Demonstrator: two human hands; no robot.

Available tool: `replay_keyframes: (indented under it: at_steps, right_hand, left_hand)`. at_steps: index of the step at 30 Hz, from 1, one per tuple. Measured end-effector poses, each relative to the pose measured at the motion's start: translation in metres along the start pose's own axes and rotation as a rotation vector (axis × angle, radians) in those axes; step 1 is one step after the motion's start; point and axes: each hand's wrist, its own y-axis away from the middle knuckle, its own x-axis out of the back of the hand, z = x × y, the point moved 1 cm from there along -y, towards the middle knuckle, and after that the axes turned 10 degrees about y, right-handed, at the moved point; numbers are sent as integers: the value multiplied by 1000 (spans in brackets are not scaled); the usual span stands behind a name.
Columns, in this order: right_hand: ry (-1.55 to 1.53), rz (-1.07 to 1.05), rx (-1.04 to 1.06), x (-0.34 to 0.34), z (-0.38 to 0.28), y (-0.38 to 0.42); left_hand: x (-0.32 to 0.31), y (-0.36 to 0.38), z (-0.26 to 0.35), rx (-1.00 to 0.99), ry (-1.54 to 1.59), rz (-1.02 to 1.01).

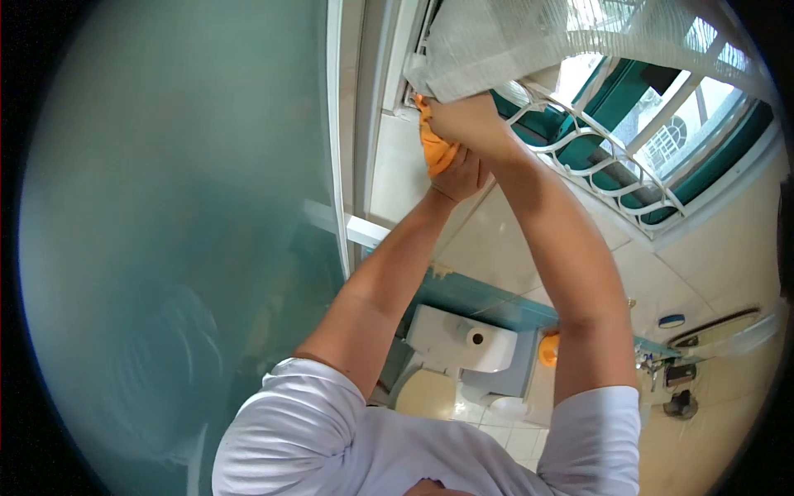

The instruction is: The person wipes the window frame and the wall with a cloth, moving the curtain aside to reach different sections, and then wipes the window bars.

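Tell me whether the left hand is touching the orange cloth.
Touching. The head view shows the left hand right against the orange cloth at its lower end, with no gap between them.

bathroom, probably in home: toilet point(426, 393) below me, toilet roll point(475, 338) on its cistern point(447, 337), tiled walls point(488, 240), frosted glass panel point(190, 207) beside my arm, window point(662, 124) behind curly white grille point(591, 147).

Daylight glares through the window point(674, 124) at upper right — fisheye edges bend, falling to black corners.
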Motion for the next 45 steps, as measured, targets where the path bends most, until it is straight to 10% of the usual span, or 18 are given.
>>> replay_keyframes:
  at_steps: [14,22,25,32,38,45]
  right_hand:
    - [123,-81,-15,-3,-18,14]
    - [-658,520,-443,-22,16,113]
    - [-1775,670,-845,-15,0,151]
    - [-1980,1037,-1049,2,16,204]
    - [-1636,860,-1197,3,20,221]
    - [-1605,419,-646,15,1,237]
  left_hand:
    - [1,-5,-2,409,849,-50]
    - [-5,-2,-12,359,640,-21]
    - [23,-21,14,-22,-106,43]
    - [68,11,94,225,0,-70]
    - [105,-4,146,351,726,-201]
    - [124,-51,137,995,1039,-361]
